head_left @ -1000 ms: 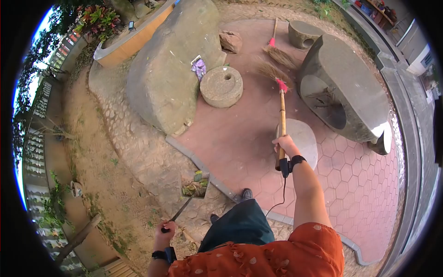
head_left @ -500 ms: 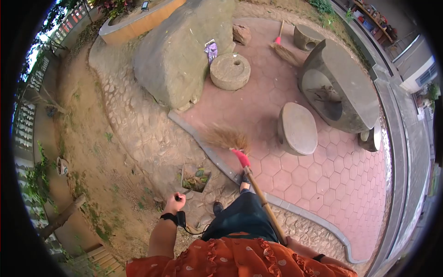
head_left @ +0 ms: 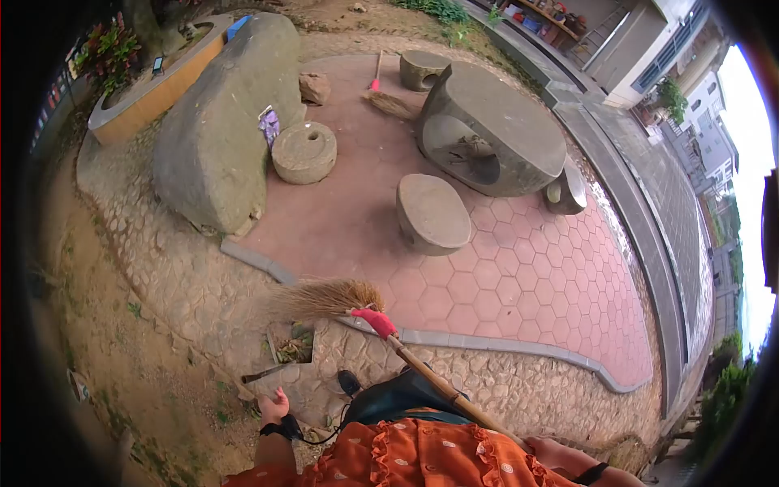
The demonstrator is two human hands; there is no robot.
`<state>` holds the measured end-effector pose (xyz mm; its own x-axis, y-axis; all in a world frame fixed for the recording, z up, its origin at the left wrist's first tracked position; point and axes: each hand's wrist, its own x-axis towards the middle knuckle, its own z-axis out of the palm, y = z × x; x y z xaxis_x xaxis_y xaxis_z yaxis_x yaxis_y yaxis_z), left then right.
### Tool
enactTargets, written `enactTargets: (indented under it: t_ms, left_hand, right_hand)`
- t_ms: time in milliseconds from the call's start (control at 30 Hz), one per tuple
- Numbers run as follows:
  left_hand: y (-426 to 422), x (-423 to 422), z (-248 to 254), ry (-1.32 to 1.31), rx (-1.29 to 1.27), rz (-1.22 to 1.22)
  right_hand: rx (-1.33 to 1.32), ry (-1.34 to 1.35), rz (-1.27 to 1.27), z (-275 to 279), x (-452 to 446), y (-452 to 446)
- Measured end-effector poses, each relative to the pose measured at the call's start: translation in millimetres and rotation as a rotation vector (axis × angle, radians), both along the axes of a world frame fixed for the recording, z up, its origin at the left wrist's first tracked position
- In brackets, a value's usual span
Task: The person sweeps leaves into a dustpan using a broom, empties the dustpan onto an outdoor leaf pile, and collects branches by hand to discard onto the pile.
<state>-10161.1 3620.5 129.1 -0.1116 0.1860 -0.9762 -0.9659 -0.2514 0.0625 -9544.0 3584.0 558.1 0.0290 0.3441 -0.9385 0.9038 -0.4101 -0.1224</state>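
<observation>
A straw broom (head_left: 438,377) with a bamboo handle and a red binding slants across in front of me. My right hand (head_left: 542,449) is wrapped round the handle's rear end near my waist. The broom's bristles (head_left: 329,299) lie across the grey curb, over the edge of the cobbled path, and are slightly blurred. My left hand (head_left: 274,406) is held out low on the left, its fingers apart and nothing in them. Just beyond those fingers is a thin dark stick-like object (head_left: 264,373), beside a square planting hole (head_left: 292,345) with leaves in it.
Red hexagonal paving (head_left: 503,300) spreads beyond the curb (head_left: 487,341). On it stand a stone stool (head_left: 434,215), a large stone table (head_left: 503,122), a round millstone (head_left: 304,152) and a second broom (head_left: 389,104). A big boulder (head_left: 227,122) rises at left, beside bare soil.
My left hand has opened and let go of the dark stick-like object. The broom's bristles have swept left, from the red paving to the cobbles. My view has turned right.
</observation>
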Motion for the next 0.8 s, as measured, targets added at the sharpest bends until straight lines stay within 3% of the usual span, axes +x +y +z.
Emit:
enactTargets:
  t_ms: [33,67,167,233,333,367,433,500,567,600,700,800]
  left_hand:
    - [-1.3,17.8,30.3,-0.003,0.02,0.014]
    - [-12.2,5.9,-8.6,-0.202,-0.134,-0.038]
    - [4.6,56.5,17.1,-0.141,-0.222,-0.196]
    - [26.0,87.7,17.2,-0.178,-0.305,-0.268]
    - [95.2,130.8,19.2,-0.2,-0.224,-0.361]
    - [122.6,143.0,19.0,-0.21,-0.184,-0.4]
    - [180.5,159.4,19.9,-0.227,-0.094,-0.408]
    - [243.3,188.3,34.5,-0.03,0.02,-0.528]
    - [295.9,217.0,69.1,0.071,0.056,-0.503]
    - [317.0,231.1,85.0,0.082,0.083,-0.494]
    - [368.9,276.5,127.7,0.142,0.093,-0.518]
    - [387.2,303.2,147.8,0.114,0.179,-0.536]
  right_hand:
    - [0.059,0.045,-0.045,3.2,9.4,-17.0]
    - [0.102,-0.067,-0.129,5.6,14.6,-37.5]
    - [0.036,-0.191,-0.343,-40.7,80.3,-131.8]
    - [0.068,-0.254,-0.867,-85.9,118.7,-186.7]
    - [0.188,-0.045,-1.773,-215.3,214.2,-280.2]
    - [0.229,-0.089,-1.52,-190.5,206.6,-232.6]
    - [0.308,-0.261,-1.001,-84.1,142.5,-64.4]
    - [0.411,-0.033,-1.534,-103.4,184.3,3.0]
    - [0.273,0.108,-1.609,-112.8,242.3,79.3]
    - [0.293,0.184,-1.811,-125.5,271.3,116.7]
    - [0.532,0.576,-2.141,-134.4,349.7,249.6]
    - [0.752,0.741,-2.307,-158.9,419.4,376.8]
